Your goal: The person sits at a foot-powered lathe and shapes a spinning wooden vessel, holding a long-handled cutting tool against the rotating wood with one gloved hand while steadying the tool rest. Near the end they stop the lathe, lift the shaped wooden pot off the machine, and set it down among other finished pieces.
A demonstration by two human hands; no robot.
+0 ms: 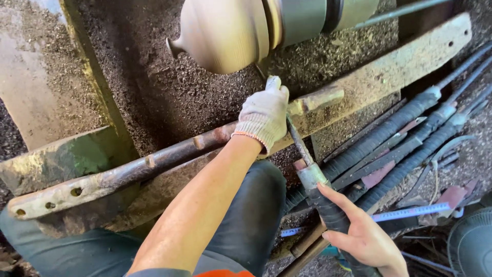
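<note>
1. Left hand: wears a white knit glove with an orange cuff edge. It rests on the rusty bar that serves as a tool rest, with the gloved fingers pressed together over the metal shaft of the turning tool.
2. Right hand: bare. It grips the black wrapped handle of the same tool low in the frame; the index finger lies extended along the handle, and the other fingers curl around it.
3. Turning tool: runs diagonally from the right hand up past the left hand. Its tip sits just below the workpiece; contact cannot be determined.
4. Workpiece: a rounded, pale wooden form with a small knob at its left end, mounted horizontally at top centre and blurred.
5. Spare tools: several long tools with black wrapped handles lie side by side at the right.
6. Surroundings: wood shavings cover the surface beneath the workpiece.
</note>
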